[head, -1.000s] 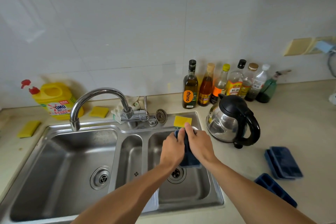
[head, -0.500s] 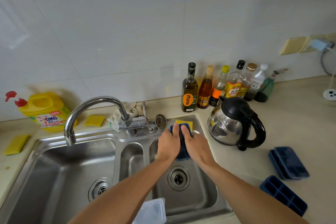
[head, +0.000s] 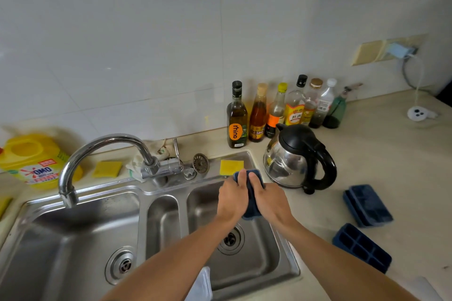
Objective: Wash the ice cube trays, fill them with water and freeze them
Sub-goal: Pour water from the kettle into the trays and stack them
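Both grips curl round one ice cube tray (head: 252, 205) — left hand (head: 231, 199), right hand (head: 271, 200) — at the back of the sink (head: 200, 205); a sideways scrub could knock the kettle (head: 298, 161)

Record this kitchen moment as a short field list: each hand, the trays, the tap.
left hand: grips held tray
right hand: grips held tray, opposite side
held tray: dark blue, above right basin
other trays: near tray and far tray, on counter right of right basin
tap: spout over left basin, no water visible
sponge: yellow, just beyond held tray
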`<state>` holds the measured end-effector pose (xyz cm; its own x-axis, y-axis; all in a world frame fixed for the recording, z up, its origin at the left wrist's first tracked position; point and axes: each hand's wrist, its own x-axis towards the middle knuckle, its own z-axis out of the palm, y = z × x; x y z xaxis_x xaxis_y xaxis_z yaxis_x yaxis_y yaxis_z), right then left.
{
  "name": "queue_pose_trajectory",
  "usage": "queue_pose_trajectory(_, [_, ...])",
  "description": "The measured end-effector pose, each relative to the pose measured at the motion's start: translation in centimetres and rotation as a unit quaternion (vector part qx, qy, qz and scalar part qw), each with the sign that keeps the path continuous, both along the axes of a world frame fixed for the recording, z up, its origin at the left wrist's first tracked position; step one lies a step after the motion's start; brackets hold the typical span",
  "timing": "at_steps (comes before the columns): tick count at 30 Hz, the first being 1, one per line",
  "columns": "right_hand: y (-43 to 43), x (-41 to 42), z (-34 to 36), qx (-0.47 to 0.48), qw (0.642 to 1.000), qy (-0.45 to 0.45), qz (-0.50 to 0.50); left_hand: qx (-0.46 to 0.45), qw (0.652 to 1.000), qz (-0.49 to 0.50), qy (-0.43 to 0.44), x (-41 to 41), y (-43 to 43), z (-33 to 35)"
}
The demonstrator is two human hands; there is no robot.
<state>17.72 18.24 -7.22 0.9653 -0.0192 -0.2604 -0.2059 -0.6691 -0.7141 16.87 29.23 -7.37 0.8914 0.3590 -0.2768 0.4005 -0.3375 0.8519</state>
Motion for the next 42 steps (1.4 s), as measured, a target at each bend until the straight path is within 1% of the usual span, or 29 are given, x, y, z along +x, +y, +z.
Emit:
queue_pose_trajectory(4, [-4.4,0.0,0.4,0.021,1.000,0.018,0.000,0.012,1.000,-0.014,-0.002,0.0,-4.2,0.6])
queue_pose_trajectory(7, [-8.8,-0.1,1.4,0.061,0.996,0.072,0.007,0.004,1.000,-0.001,0.006,-0.3,-8.0,0.9])
queue_pose_trajectory(9, [-12.6,-0.3,2.0,0.085,0.991,0.099,0.015,-0.032,0.999,0.032,0.028,-0.4,-10.8,1.0])
queue_pose_trajectory(11, [-16.6,-0.6,2.6,0.121,0.987,0.104,0.027,-0.088,0.993,0.060,0.054,-0.4,-13.9,1.1])
queue_pose_trajectory(13, [-20.2,-0.8,3.1,0.170,0.978,0.116,0.040,-0.159,0.981,0.084,0.072,-0.5,-17.1,1.3])
queue_pose_trajectory(15, [-23.3,-0.8,3.5,0.181,0.975,0.119,0.050,-0.211,0.969,0.096,0.084,-0.7,-20.2,1.5])
queue_pose_trajectory(17, [-26.0,-0.5,3.5,0.167,0.979,0.110,0.042,-0.233,0.964,0.081,0.097,-0.7,-22.8,1.6])
queue_pose_trajectory(20, [-29.5,0.2,2.9,0.187,0.977,0.098,-0.013,-0.241,0.963,0.023,0.119,-0.7,-25.6,1.5])
queue_pose_trajectory(23, [-31.7,0.8,2.1,0.210,0.972,0.085,-0.060,-0.195,0.972,-0.054,0.123,-0.7,-27.5,1.3])
queue_pose_trajectory(25, [-32.4,1.3,1.5,0.217,0.971,0.080,-0.069,-0.190,0.973,-0.069,0.115,-0.4,-28.5,0.9])
queue_pose_trajectory(28, [-33.1,2.1,0.6,0.200,0.975,0.071,-0.069,-0.169,0.976,-0.079,0.109,0.7,-29.1,0.3])
queue_pose_trajectory(30, [-33.4,2.4,0.2,0.179,0.979,0.069,-0.065,-0.152,0.977,-0.090,0.122,1.6,-29.3,-0.3])
queue_pose_trajectory(32, [-33.7,2.7,-0.4,0.134,0.988,0.058,-0.046,-0.143,0.974,-0.102,0.146,2.4,-29.5,-1.0])
queue_pose_trajectory(34, [-34.1,3.0,-0.9,0.068,0.997,0.038,-0.018,-0.115,0.972,-0.124,0.165,3.1,-29.8,-1.7])
queue_pose_trajectory(38, [-35.0,3.5,-2.2,-0.009,1.000,0.006,0.000,-0.042,0.974,-0.159,0.155,4.2,-30.5,-2.9])
queue_pose_trajectory(40, [-35.3,3.7,-2.7,-0.044,0.999,-0.011,0.005,-0.051,0.979,-0.138,0.144,4.5,-30.9,-3.3])
queue_pose_trajectory(42, [-35.3,3.9,-3.0,-0.053,0.998,-0.013,0.005,-0.068,0.982,-0.115,0.133,4.4,-31.1,-3.5])
